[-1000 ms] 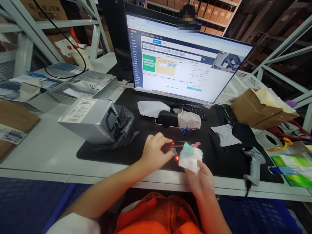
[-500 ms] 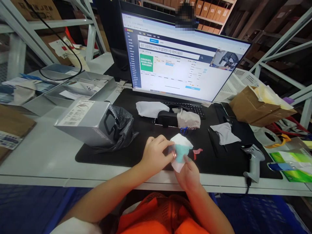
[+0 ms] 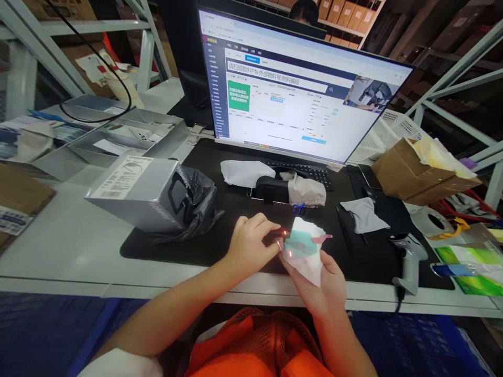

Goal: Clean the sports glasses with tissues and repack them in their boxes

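My left hand rests on the black desk mat with its fingers curled round a small dark object that shows red light spots. My right hand holds a white cloth with a teal patch and presses it against that object. A small pink strip sticks out beside the cloth. Both hands meet near the mat's front edge, in front of the monitor.
A silver box in a black bag lies left on the mat. Behind the hands lie a keyboard, a black case and white cloths. A barcode scanner stands right, near a cardboard box. Metal trays sit at left.
The right hand swung the cloth left over the object, then turned it back to the right; the cloth now lies flatter in the palm. The left hand stayed put.
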Action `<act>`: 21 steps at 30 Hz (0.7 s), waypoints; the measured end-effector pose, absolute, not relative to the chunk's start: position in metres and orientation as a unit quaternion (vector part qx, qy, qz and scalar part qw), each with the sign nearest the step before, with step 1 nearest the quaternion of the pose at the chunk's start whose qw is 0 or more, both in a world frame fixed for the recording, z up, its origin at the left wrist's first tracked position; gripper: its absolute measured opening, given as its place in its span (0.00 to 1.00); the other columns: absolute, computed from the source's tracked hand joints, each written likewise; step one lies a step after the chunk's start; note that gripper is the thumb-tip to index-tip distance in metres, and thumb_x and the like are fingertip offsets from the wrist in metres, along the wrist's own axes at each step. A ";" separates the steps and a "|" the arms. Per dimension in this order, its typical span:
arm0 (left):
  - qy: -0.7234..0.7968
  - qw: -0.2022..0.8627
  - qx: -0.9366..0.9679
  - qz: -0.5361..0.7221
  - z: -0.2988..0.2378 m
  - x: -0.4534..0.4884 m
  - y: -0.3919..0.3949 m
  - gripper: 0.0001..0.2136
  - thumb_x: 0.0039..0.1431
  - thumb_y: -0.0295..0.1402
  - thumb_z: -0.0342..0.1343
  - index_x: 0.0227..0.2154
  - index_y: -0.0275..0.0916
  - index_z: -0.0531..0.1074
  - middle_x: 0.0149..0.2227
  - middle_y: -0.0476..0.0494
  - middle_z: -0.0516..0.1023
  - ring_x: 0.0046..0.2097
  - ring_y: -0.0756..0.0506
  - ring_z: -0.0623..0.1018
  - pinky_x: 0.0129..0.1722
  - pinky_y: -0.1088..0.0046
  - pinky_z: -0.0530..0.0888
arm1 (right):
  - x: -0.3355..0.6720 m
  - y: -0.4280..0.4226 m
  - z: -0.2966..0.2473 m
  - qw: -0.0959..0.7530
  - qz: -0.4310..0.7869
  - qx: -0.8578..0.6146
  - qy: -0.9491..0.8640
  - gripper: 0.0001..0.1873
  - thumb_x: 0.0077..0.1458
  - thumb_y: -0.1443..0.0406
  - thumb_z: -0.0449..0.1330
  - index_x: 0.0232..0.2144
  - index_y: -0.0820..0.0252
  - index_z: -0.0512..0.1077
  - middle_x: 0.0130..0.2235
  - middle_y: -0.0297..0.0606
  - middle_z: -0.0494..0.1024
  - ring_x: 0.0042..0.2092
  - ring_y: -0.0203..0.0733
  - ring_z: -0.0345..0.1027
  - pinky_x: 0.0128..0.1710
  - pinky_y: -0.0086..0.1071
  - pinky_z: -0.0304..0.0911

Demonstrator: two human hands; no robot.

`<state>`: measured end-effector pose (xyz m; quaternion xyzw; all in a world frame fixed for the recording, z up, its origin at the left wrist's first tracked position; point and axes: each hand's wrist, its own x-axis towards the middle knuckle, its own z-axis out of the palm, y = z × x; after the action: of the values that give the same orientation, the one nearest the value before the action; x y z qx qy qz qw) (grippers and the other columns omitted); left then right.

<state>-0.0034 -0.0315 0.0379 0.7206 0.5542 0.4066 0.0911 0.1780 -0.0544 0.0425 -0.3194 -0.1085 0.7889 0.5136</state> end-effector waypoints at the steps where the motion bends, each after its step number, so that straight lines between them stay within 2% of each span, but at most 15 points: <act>1: 0.557 0.093 0.717 0.409 0.038 -0.004 -0.030 0.08 0.50 0.27 0.62 0.35 0.42 0.78 0.33 0.49 0.76 0.35 0.47 0.74 0.38 0.64 0.62 | 0.181 -0.053 0.040 0.523 0.780 -0.326 -0.106 0.19 0.55 0.59 0.56 0.47 0.55 0.77 0.49 0.40 0.82 0.57 0.53 0.72 0.63 0.59 0.59; 6: 0.569 0.090 0.707 0.409 0.037 -0.007 -0.027 0.08 0.49 0.27 0.62 0.34 0.41 0.76 0.33 0.49 0.76 0.35 0.46 0.75 0.39 0.64 0.63 | 0.185 -0.055 0.025 0.566 0.721 -0.397 -0.053 0.19 0.57 0.61 0.55 0.47 0.58 0.77 0.46 0.38 0.83 0.52 0.46 0.76 0.64 0.46 0.61; 9: 0.569 0.076 0.711 0.406 0.036 -0.006 -0.027 0.08 0.49 0.28 0.62 0.34 0.41 0.76 0.32 0.49 0.76 0.34 0.46 0.74 0.39 0.64 0.62 | 0.172 -0.069 0.023 0.542 0.736 -0.403 -0.051 0.16 0.57 0.60 0.58 0.45 0.58 0.78 0.47 0.39 0.83 0.51 0.47 0.76 0.64 0.48 0.61; 14: 0.565 0.059 0.721 0.397 0.035 -0.003 -0.028 0.08 0.48 0.27 0.62 0.33 0.40 0.76 0.31 0.49 0.76 0.33 0.46 0.73 0.38 0.64 0.62 | 0.152 -0.087 0.026 0.526 0.764 -0.359 -0.104 0.18 0.54 0.55 0.64 0.44 0.56 0.80 0.50 0.40 0.82 0.57 0.51 0.71 0.66 0.50 0.57; 21: 0.565 0.049 0.726 0.389 0.033 -0.003 -0.029 0.09 0.50 0.28 0.62 0.35 0.41 0.78 0.31 0.49 0.76 0.33 0.45 0.73 0.38 0.64 0.62 | 0.151 -0.085 0.024 0.538 0.751 -0.342 -0.174 0.20 0.56 0.58 0.67 0.50 0.55 0.78 0.55 0.41 0.79 0.58 0.50 0.70 0.67 0.48 0.54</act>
<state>-0.0030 -0.0289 0.0333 0.7258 0.5653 0.3889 0.0493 0.1512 -0.0855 0.0244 -0.3422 -0.1742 0.7507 0.5376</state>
